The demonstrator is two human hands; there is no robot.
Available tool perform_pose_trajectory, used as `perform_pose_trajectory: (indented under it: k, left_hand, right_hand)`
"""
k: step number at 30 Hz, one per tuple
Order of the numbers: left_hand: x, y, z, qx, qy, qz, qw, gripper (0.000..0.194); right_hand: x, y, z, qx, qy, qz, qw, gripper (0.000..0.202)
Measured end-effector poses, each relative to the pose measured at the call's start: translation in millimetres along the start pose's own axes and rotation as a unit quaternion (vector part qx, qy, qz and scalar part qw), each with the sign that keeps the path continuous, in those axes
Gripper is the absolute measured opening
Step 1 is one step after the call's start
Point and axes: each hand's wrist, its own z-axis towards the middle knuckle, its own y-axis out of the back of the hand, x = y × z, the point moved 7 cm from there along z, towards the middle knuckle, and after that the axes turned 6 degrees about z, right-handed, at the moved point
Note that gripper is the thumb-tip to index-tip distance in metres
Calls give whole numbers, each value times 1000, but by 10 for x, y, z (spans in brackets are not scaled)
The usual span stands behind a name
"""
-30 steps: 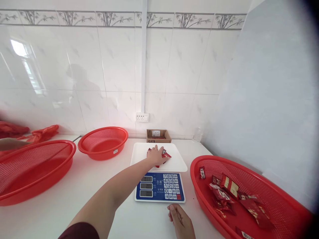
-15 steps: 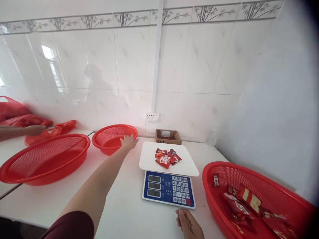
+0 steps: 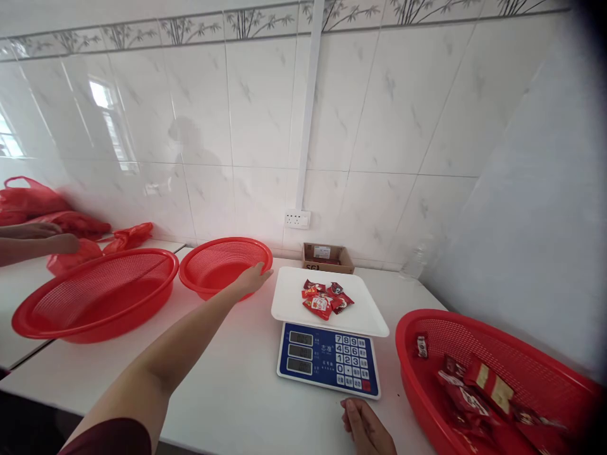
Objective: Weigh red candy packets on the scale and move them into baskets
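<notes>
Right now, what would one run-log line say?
left hand at middle basket | right hand curled near scale | red packets on white tray | cardboard box behind

Glossy red plastic baskets (image 3: pixel 95 325), shiny foil-like packets (image 3: pixel 318 306), matt brown cardboard box (image 3: pixel 327 268), smooth glazed wall tiles (image 3: pixel 265 107).

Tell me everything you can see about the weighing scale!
The scale sits on the white table, turned slightly. Its plastic-looking body has a blue front with three grey displays, too faint to read, and pale keys, plus one red key. On top is a wide white tray holding a small pile of red packets. The right hand is just in front, not touching it.
</notes>
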Motion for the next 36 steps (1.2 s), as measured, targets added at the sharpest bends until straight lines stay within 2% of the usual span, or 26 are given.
perform_pose_trajectory:
  k: [3,6,8,11,15,18,22,27,32,36]
  left_hand:
    - [-261,-98,-1,6,-47,9,999,47]
    - [-614,-239,-49,11,-109,26,994,56]
    - [-895,-388,-126,33,-166,35,985,59]
    - [-1270,-640,-272,83,-239,48,966,68]
    - [-1546,-850,-401,115,-280,62,951,79]
    - [-1610,-892,-450,112,-290,68,948,70]
    - [-1620,-851,-489,90,-300,71,947,49]
    - [-1597,-777,-509,80,-317,58,943,45]
    - [-1541,-635,-554,48,-324,2,945,36]
    - [-1455,-523,-522,19,-296,-60,953,34]
  right_hand:
    - [35,-6,-12,1,5,-12,1000,48]
    - [74,-4,-25,-2,6,-26,1000,49]
    - [97,7,-27,-2,6,-29,1000,49]
    - [118,-7,-21,28,-2,-27,999,51]
    - [155,-11,-28,43,2,-29,999,49]
    - [167,-4,-42,32,4,-19,999,46]
    - [178,-5,-46,36,9,-14,999,46]
    - [155,-8,-33,58,-3,-26,998,48]
    - [139,-8,-33,59,-5,-29,998,48]
    - [161,-5,-41,56,-4,-36,998,48]
